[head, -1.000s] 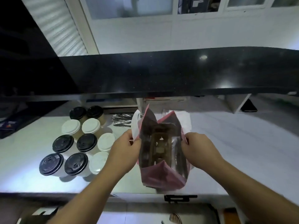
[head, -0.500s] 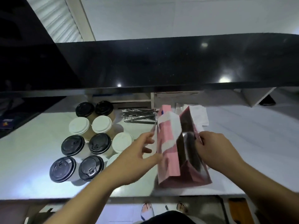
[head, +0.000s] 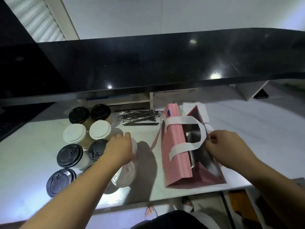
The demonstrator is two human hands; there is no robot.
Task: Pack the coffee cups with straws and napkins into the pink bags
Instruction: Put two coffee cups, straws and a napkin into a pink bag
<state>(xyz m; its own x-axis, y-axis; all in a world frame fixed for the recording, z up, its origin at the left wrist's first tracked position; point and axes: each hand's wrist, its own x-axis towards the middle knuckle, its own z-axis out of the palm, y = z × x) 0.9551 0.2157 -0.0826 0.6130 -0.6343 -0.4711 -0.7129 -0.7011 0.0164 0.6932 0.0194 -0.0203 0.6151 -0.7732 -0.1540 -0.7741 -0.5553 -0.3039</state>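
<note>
Across the top of the view, black glossy upper counter (head: pixel 165 63), overhanging the pale work counter (head: pixel 264 133) below it. On the work counter right of centre, pink bag (head: pixel 175 156) standing upright, mouth open, dark inside; white flat handle (head: pixel 186 138) loops across the opening. Left of the bag, cluster of lidded coffee cups (head: pixel 85 139), mixed: black lids (head: pixel 70 155) and white lids (head: pixel 74 133), standing close together, some touching. One more white-lidded cup (head: pixel 123 176) near the counter's front edge, partly under the left forearm. Behind, between cups and bag, bundle of wrapped dark straws (head: pixel 140 117) lying flat. White napkins (head: pixel 202 111) stacked behind the bag, mostly hidden by it.

Right hand (head: pixel 226 146) at the bag's right rim, fingers curled, pinching the rim edge beside the handle. Left hand (head: pixel 119 150) down on a white-lidded cup in the cluster, fingers curved over the lid and side; cup mostly covered, so cannot tell if it is truly gripped or just touched. Bag and cup cluster apart, bare counter between.
</note>
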